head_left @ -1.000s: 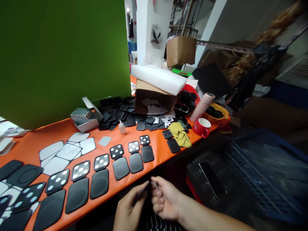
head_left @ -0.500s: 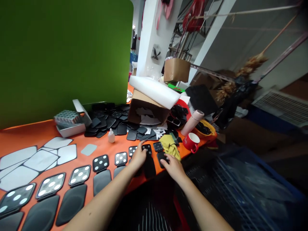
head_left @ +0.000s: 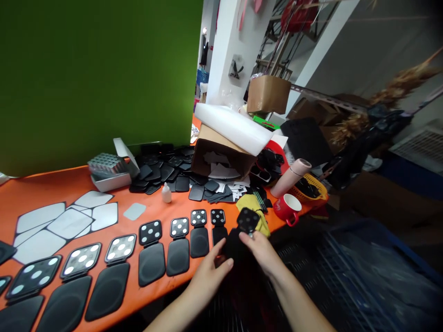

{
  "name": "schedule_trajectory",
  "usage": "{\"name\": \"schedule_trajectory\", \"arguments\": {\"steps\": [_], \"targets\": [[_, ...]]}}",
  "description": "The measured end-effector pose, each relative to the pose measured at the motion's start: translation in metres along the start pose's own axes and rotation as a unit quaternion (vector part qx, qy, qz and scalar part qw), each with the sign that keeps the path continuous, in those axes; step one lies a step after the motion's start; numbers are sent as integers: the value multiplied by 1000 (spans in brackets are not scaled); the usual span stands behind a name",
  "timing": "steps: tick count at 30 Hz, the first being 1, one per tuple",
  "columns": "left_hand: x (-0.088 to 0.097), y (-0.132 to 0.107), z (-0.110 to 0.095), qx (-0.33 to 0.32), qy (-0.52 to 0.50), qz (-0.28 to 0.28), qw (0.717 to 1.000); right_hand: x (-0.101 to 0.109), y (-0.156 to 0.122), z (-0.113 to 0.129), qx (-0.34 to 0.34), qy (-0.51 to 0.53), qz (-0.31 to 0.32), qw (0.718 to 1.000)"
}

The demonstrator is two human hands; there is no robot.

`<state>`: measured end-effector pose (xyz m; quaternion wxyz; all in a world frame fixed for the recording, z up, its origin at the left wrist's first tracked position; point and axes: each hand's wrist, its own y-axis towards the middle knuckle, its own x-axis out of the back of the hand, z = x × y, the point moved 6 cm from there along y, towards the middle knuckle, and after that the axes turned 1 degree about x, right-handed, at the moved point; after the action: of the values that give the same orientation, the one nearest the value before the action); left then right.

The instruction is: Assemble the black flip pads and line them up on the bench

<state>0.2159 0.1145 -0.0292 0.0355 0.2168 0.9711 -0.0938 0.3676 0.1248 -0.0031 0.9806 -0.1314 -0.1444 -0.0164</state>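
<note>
Above the table's front edge, my right hand (head_left: 258, 244) grips a black hinged two-panel case (head_left: 247, 220), thumb on it near the hinge. Its upper panel carries round dots; the lower panel is dark and partly lost in shadow. My left hand (head_left: 212, 269) is at the lower panel's left side, thumb and fingers curled toward its edge. Whether they press on it is hard to see. More opened cases lie in a row to the left, such as the nearest dotted panel (head_left: 218, 216) and a plain lower panel (head_left: 199, 242). A yellow cloth (head_left: 247, 201) lies just behind the held case.
Behind the row stand a small white bottle (head_left: 166, 193) and a heap of black panels (head_left: 168, 173). Pale rounded plates (head_left: 67, 222) lie at left. A red mug (head_left: 287, 207), pink flask (head_left: 291, 177) and yellow basket (head_left: 320, 186) stand at right. A cardboard box (head_left: 221, 147) lies behind.
The rightmost case has come up off the table into my right hand. My left hand has moved from the row toward the front edge, beside that case. The view has shifted slightly.
</note>
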Motion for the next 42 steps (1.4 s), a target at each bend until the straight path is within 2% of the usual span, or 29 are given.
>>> {"name": "schedule_trajectory", "arguments": {"steps": [2, 5, 7, 10, 12, 13, 15, 17, 19, 22, 29, 33, 35, 37, 40, 42], "targets": [[-1, -10, 6, 24, -83, 5, 996, -30, -20, 4, -8, 105, 71, 992], [7, -27, 6, 40, -146, 18, 988, -58, -36, 9, 2, 137, 105, 985], [16, -40, 2, 51, -184, 19, 981, -62, -36, 12, 17, 98, 104, 990], [41, -59, -3, 77, -221, -58, 971, -58, -30, 16, 18, -15, 93, 995], [55, -70, -5, 94, -227, -106, 963, -54, -26, 23, 22, -19, 67, 997], [58, -75, -6, 101, -226, -113, 962, -53, -24, 28, 29, 6, 54, 998], [59, -82, -7, 109, -219, -100, 965, -58, -21, 39, 46, 63, 45, 996], [57, -87, -8, 100, -208, -83, 969, -72, -20, 47, 49, 99, 77, 991], [55, -91, -11, 84, -200, -76, 973, -89, -20, 51, 36, 138, 115, 983], [59, -98, -12, 69, -183, -76, 978, -105, -19, 49, 4, 204, 124, 971], [71, -106, -5, 72, -153, -104, 980, -117, -21, 43, -47, 258, 149, 953], [64, -108, -7, 92, -211, -76, 970, -129, -24, 47, -43, 272, 164, 947], [59, -109, -11, 117, -261, -60, 956, -138, -27, 50, -30, 258, 180, 949], [58, -111, -12, 146, -293, -75, 942, -142, -28, 53, 1, 213, 183, 960], [66, -113, -11, 168, -293, -121, 933, -136, -27, 56, 45, 133, 151, 978], [72, -112, -8, 165, -293, -129, 933, -127, -29, 62, 82, 71, 116, 987]]}}
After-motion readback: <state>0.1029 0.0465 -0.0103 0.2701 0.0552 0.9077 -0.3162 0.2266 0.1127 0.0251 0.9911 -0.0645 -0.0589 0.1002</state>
